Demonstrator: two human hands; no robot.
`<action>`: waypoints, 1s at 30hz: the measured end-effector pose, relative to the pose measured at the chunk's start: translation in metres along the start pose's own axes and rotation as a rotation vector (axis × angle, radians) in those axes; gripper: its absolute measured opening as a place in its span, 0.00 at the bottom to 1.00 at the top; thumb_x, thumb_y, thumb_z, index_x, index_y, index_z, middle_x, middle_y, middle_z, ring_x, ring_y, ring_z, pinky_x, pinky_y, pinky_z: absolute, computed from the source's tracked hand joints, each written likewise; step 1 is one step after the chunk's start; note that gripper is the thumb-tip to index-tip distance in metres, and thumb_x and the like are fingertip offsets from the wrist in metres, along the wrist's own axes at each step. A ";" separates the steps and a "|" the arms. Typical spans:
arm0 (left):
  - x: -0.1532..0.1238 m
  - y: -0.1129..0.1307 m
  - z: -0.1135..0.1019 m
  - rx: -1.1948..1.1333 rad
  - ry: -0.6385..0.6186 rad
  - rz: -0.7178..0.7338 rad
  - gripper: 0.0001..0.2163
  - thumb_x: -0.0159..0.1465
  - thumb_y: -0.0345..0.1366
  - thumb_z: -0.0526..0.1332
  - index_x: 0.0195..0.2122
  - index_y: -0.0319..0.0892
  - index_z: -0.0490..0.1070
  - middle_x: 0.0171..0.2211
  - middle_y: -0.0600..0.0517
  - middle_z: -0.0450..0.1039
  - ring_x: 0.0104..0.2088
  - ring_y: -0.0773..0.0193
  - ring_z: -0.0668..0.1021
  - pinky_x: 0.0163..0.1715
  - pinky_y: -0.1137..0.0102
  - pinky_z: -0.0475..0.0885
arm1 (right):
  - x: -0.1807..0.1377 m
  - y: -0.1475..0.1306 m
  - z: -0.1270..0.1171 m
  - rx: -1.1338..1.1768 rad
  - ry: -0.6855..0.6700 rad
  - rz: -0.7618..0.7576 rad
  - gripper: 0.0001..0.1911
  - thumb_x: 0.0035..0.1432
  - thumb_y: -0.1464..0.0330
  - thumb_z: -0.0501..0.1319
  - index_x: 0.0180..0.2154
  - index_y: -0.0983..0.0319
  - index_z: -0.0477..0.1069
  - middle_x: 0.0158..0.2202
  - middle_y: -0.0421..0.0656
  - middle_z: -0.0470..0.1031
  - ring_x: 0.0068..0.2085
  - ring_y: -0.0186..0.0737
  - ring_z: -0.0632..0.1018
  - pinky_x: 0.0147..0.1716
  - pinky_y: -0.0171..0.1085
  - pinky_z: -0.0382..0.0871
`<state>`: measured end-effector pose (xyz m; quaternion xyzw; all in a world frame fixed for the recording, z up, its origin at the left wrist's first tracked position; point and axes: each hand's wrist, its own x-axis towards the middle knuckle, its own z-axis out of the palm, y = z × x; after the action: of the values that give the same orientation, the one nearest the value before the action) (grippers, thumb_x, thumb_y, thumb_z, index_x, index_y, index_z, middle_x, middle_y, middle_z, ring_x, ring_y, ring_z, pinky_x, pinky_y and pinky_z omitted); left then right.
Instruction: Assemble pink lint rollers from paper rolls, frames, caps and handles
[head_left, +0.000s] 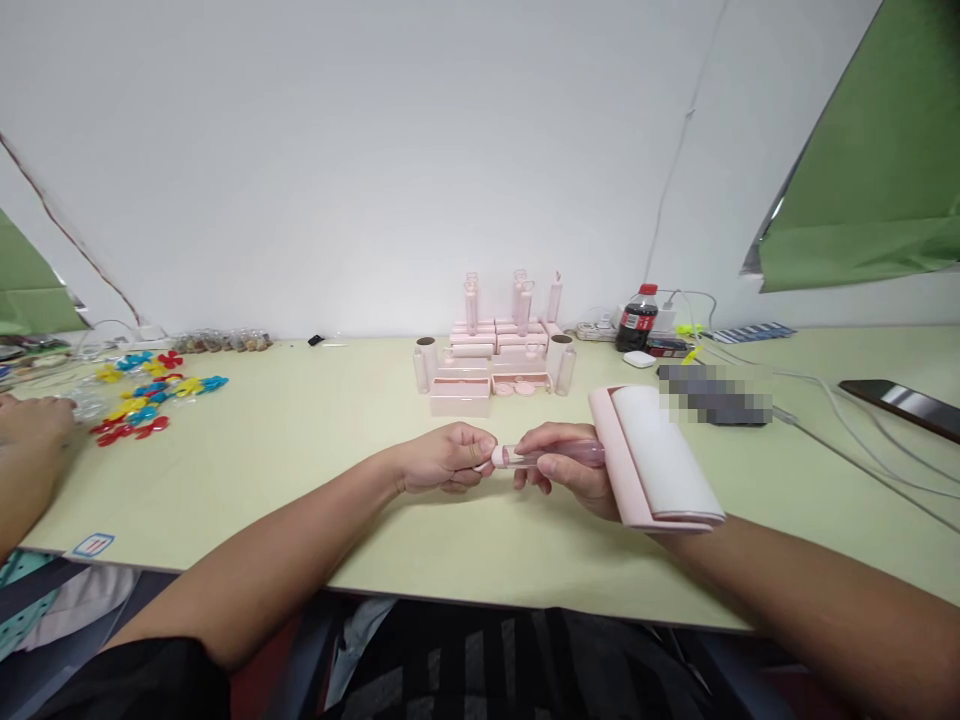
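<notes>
My right hand (pixel 568 470) is closed round the clear pink handle of a pink lint roller (pixel 652 455). The roller's white paper roll and pink cover stick out to the right, above my wrist. My left hand (pixel 442 458) is closed in a pinch on the small pale end cap (pixel 498 457) at the handle's tip. Both hands hover just over the pale green table (pixel 300 470), near its front edge.
A stack of pink lint roller parts, boxes and tubes (pixel 495 345) stands mid-table at the back. A cola bottle (pixel 637 318), cables and a dark phone (pixel 904 402) lie to the right. Coloured plastic flowers (pixel 146 395) and another person's hand (pixel 30 425) are at the left.
</notes>
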<state>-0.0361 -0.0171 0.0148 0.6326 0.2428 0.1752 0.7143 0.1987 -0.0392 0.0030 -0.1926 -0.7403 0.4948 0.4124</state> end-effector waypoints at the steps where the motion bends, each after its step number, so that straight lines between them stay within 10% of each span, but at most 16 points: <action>1: 0.001 0.000 0.001 0.012 0.008 0.003 0.20 0.63 0.53 0.60 0.28 0.40 0.62 0.16 0.62 0.49 0.15 0.76 0.51 0.14 0.77 0.47 | 0.000 0.000 -0.001 -0.005 0.002 0.003 0.12 0.63 0.62 0.61 0.44 0.60 0.76 0.32 0.45 0.79 0.31 0.37 0.78 0.30 0.36 0.72; 30: 0.014 -0.018 0.002 0.326 0.317 0.260 0.24 0.62 0.59 0.56 0.29 0.40 0.63 0.16 0.62 0.54 0.17 0.74 0.56 0.17 0.76 0.50 | 0.009 0.019 -0.006 0.066 0.175 0.138 0.14 0.61 0.59 0.61 0.42 0.63 0.74 0.24 0.41 0.77 0.25 0.38 0.78 0.25 0.37 0.70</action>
<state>-0.0247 -0.0131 -0.0045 0.7299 0.2933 0.3212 0.5273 0.1958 -0.0209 -0.0095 -0.2719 -0.6698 0.5275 0.4463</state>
